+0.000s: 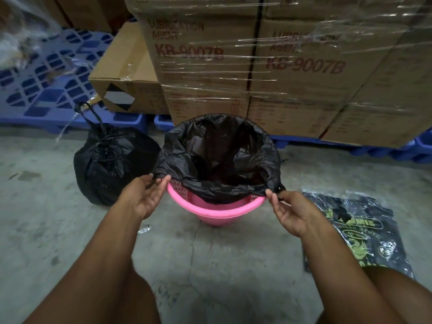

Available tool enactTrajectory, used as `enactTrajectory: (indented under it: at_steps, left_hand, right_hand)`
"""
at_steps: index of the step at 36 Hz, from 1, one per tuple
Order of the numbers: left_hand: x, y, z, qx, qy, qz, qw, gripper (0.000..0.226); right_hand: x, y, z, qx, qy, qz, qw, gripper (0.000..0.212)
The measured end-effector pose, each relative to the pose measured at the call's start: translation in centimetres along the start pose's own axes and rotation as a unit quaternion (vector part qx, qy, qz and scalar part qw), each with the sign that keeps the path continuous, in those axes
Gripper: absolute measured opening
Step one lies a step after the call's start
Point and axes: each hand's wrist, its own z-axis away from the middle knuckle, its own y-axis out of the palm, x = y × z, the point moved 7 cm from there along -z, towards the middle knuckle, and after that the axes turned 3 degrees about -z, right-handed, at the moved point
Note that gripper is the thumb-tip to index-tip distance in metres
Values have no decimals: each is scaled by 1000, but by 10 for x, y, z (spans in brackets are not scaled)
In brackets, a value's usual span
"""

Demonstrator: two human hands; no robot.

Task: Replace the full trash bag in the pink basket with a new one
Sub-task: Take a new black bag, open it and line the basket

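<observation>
In the head view I look down at the pink basket [216, 208] standing on the concrete floor [46, 230], right in front of me. A new black bag [217, 155] sits in it, its mouth spread wide and folded over the far rim and both sides, while the near rim is still bare pink. My left hand [142, 197] is at the basket's left side, its grip pinching the bag's edge between thumb and fingertips [163, 181], the other fingers loosely extended. My right hand [292, 213] is at the basket's right side, its grip pinching the bag's edge between thumb and forefinger, with a small black tie strip poking out above it. Between my two hands the near edge of the bag hangs just inside the rim, not yet over it.

The full trash bag [109, 164] is out of the basket; it stands knotted on the floor just beside the basket's left side, its handles sticking up. To the right, near my right forearm, lies a flat pack of bags [357, 232] with green print. Behind the basket, shrink-wrapped cartons [257, 73] are stacked on blue pallets [46, 90].
</observation>
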Motion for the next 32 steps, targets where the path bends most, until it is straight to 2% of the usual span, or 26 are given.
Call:
enactTrajectory:
  at_steps: [5, 9, 12, 15, 17, 21, 24, 28, 30, 32]
  left_hand:
    - [10, 3, 18, 54, -9, 69, 996, 19]
    - [23, -6, 18, 45, -24, 34, 998, 14]
    - [21, -6, 23, 41, -20, -83, 996, 19]
    - [22, -7, 31, 15, 1, -240, 971, 27]
    - [27, -10, 35, 5, 1, -288, 958, 25]
    - [46, -20, 40, 11, -49, -224, 973, 25]
    - [59, -21, 44, 24, -63, -100, 993, 25]
    - [74, -14, 48, 49, -47, -9, 998, 26]
    - [83, -16, 50, 46, -40, -4, 998, 27]
    - [85, -21, 52, 25, -27, -28, 999, 30]
  right_hand:
    - [-1, -2, -1, 18, -1, -112, 994, 15]
    - [-10, -4, -5, 4, -2, -181, 983, 11]
    - [-21, -8, -1, -11, 3, -75, 997, 9]
    - [-26, -6, 8, 8, -6, 39, 999, 17]
    - [-30, -5, 11, 15, -23, 68, 997, 14]
    - [-44, -2, 11, 34, -20, 64, 997, 17]
    - [-47, -2, 11, 51, -21, -11, 998, 7]
    - [-54, 1, 9, 67, -22, -103, 992, 14]
    - [-57, 1, 9, 61, -23, -83, 994, 12]
    - [-53, -3, 10, 26, -36, -4, 999, 7]
